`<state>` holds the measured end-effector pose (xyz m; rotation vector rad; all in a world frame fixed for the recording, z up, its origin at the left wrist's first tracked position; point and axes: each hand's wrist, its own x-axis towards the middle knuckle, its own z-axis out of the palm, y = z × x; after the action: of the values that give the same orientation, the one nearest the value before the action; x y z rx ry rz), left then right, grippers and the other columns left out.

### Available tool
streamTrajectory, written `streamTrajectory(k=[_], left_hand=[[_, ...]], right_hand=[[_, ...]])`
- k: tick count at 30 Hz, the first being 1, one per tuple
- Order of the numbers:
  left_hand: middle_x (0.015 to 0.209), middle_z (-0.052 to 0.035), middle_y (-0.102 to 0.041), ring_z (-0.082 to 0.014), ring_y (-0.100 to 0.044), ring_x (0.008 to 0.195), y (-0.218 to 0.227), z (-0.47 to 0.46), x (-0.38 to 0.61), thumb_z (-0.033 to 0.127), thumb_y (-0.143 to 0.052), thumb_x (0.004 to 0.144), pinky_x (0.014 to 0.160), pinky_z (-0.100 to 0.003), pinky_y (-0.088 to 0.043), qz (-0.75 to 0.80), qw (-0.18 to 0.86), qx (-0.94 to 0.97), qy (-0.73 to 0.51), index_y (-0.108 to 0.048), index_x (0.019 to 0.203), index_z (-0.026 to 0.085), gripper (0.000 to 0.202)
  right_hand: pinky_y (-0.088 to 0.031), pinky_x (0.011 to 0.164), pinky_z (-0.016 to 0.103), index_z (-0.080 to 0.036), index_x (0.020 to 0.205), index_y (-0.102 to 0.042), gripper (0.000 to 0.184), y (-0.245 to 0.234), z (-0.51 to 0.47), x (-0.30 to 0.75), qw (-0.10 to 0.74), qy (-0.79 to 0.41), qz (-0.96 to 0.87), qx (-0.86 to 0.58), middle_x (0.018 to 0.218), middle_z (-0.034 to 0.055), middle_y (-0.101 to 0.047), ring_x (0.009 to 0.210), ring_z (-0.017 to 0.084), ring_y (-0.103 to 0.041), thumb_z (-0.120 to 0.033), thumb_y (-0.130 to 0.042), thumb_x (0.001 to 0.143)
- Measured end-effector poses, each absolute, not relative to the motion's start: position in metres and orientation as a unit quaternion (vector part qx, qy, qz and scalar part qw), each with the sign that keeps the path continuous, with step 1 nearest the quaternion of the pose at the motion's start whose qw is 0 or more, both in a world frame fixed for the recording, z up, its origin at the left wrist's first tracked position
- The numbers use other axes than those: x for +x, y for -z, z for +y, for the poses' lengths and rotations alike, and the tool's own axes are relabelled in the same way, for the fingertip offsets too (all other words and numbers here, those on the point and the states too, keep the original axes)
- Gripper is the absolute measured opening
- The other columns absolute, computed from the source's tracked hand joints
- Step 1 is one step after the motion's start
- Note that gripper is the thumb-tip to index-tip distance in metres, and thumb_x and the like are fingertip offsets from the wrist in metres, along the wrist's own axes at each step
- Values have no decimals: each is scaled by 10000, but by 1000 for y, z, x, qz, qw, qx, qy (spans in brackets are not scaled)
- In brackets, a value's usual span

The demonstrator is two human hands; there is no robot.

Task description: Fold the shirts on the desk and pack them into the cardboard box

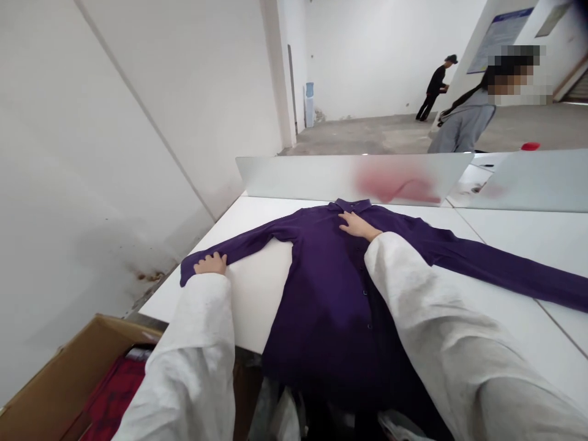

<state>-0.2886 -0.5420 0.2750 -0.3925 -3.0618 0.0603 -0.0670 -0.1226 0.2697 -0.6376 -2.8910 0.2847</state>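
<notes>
A dark purple button-up shirt (316,275) lies front up on the white table, its collar at the far side and both sleeves stretched outward. Its lower part hangs over the near table edge. My left hand (211,264) rests on the left-side sleeve close to the cuff, fingers apart and slightly bent over the fabric. Just below the collar, my right hand (359,226) lies on the shirt's upper front by the button placket, palm down with fingers extended. Neither hand appears to grip the cloth.
A frosted divider (298,177) runs along the table's (257,294) far edge, with a blurred red shape behind it. At lower left stands a cardboard box (59,373) holding red plaid cloth (114,392). Two people stand beyond the divider. A wall rises at left.
</notes>
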Motion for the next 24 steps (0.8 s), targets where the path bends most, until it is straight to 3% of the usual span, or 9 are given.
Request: streamTrajectory(k=[3, 6, 11, 14, 19, 24], left_hand=[[1246, -254, -540, -421, -514, 1123, -263, -556, -302, 408, -317, 893, 914, -578, -329, -997, 13, -69, -26, -561, 1205, 85, 511], [1317, -227, -491, -418, -486, 1160, -256, -558, -313, 439, -293, 889, 921, -571, -330, -998, 14, -55, -22, -545, 1229, 127, 526], [1370, -204, -445, -413, -441, 1203, -256, -561, -331, 514, -332, 850, 930, -536, -360, -997, 11, -80, -3, -505, 1276, 130, 600], [1411, -191, -410, -398, -384, 1266, -258, -568, -345, 529, -345, 839, 985, -536, -328, -994, 5, -109, 12, -471, 1318, 134, 634], [1398, -184, -445, -371, -388, 1284, -263, -581, -372, 539, -407, 810, 1023, -580, -292, -990, -16, -137, 31, -468, 1319, 127, 658], [1343, -201, -500, -330, -482, 1220, -263, -582, -378, 467, -286, 883, 996, -530, -355, -995, 30, -92, 36, -478, 1280, 93, 578]], right_hand=[[-359, 1063, 384, -125, 1333, -478, 473, -278, -137, -52, 85, -97, -975, -184, 1350, 130, -499, 1253, 241, -458, -278, -443, 887], [-375, 1052, 370, -126, 1295, -516, 442, -269, -166, -31, 81, -97, -979, -157, 1309, 127, -538, 1210, 228, -502, -316, -418, 908], [-267, 1086, 531, -217, 1408, -398, 556, -229, -227, 7, 66, -64, -989, -117, 1455, 105, -373, 1360, 290, -305, -491, -334, 929], [-198, 1104, 559, -271, 1451, -316, 595, -214, -247, 20, 65, -40, -991, -113, 1505, 68, -276, 1400, 297, -192, -545, -300, 922], [-190, 1114, 530, -264, 1449, -323, 595, -215, -252, 23, 61, -14, -991, -119, 1508, 70, -260, 1401, 290, -194, -549, -264, 930], [-181, 1115, 522, -259, 1447, -327, 594, -220, -251, 22, 62, -18, -991, -120, 1510, 75, -257, 1399, 295, -197, -552, -251, 936]])
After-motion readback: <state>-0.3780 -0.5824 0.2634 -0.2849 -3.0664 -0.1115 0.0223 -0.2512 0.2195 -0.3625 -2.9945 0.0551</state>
